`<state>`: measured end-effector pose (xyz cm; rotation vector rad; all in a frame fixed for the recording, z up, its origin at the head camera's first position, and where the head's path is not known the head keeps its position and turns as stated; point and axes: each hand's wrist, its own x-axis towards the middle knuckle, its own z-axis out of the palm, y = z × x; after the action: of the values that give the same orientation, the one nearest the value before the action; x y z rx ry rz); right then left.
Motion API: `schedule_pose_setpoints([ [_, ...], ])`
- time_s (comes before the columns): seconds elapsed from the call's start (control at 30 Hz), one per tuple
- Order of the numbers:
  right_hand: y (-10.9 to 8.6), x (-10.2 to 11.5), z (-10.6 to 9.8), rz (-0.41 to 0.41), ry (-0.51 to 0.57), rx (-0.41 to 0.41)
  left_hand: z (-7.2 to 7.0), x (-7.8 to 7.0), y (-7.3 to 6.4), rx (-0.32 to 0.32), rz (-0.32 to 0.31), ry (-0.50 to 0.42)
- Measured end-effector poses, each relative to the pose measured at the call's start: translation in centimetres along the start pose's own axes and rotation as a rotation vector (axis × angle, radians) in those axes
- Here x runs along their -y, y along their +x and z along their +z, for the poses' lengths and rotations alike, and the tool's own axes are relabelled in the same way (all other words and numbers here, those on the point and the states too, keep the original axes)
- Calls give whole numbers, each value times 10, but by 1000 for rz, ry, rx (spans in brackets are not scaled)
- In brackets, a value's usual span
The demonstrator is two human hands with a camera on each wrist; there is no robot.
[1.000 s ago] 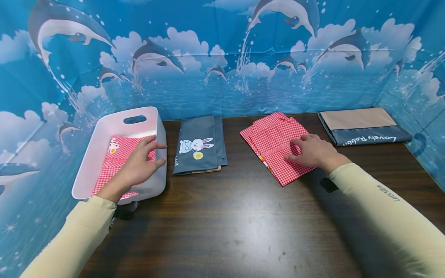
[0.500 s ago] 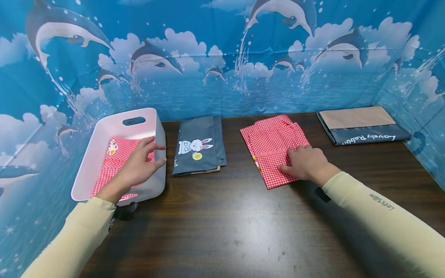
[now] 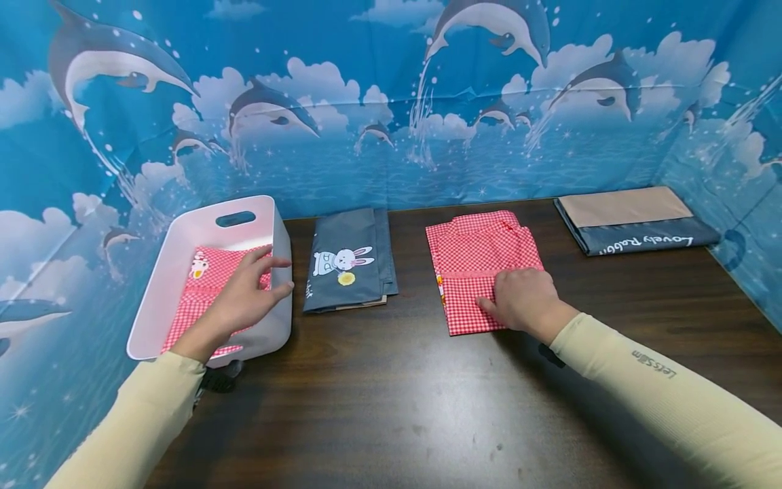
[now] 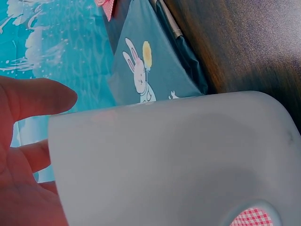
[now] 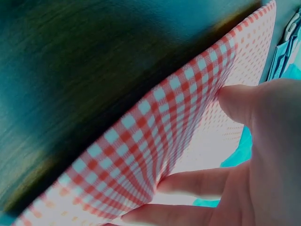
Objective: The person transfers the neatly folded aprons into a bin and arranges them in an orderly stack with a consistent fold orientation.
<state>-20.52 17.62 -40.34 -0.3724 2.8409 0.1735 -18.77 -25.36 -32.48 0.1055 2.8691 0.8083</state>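
My right hand (image 3: 524, 302) presses its fingertips and thumb on a folded red-and-white gingham cloth (image 3: 467, 261), which lies flat on the table. In the right wrist view the fingers (image 5: 197, 182) and thumb stand apart, and the gingham (image 5: 155, 110) wrinkles at the fingertips. My left hand (image 3: 247, 299) is loosely spread over the right side of a white plastic bin (image 3: 146, 299), with fingertips right at the rim. Inside the bin lies another red gingham cloth (image 3: 194, 299) with a small animal print. The left wrist view has the left thumb (image 4: 47, 99) close over the bin's edge.
Between bin and gingham lies a folded dark grey cloth (image 3: 342, 234) with a rabbit print. At the back right is a folded beige and dark cloth (image 3: 629, 207) lettered "Lovely Rabbit". A blue dolphin curtain (image 3: 391, 163) borders the dark wooden table (image 3: 366, 407).
The gingham cloth under my right hand has turned from slanted to nearly square with the table. My right hand has moved left and nearer with it. The left hand stays at the bin.
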Motion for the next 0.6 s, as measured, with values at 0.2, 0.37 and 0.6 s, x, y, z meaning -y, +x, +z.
schedule_pose_setpoints([
  [0.2,-4,12,-2,-16,-52,-13,1,1,0,-4,-4,-2],
  [0.37,-8,20,-1,-32,-99,-73,1,0,1,-4,-3,0],
  [0.6,-9,17,1,-37,-107,-146,0,-3,1,-19,-35,-5],
])
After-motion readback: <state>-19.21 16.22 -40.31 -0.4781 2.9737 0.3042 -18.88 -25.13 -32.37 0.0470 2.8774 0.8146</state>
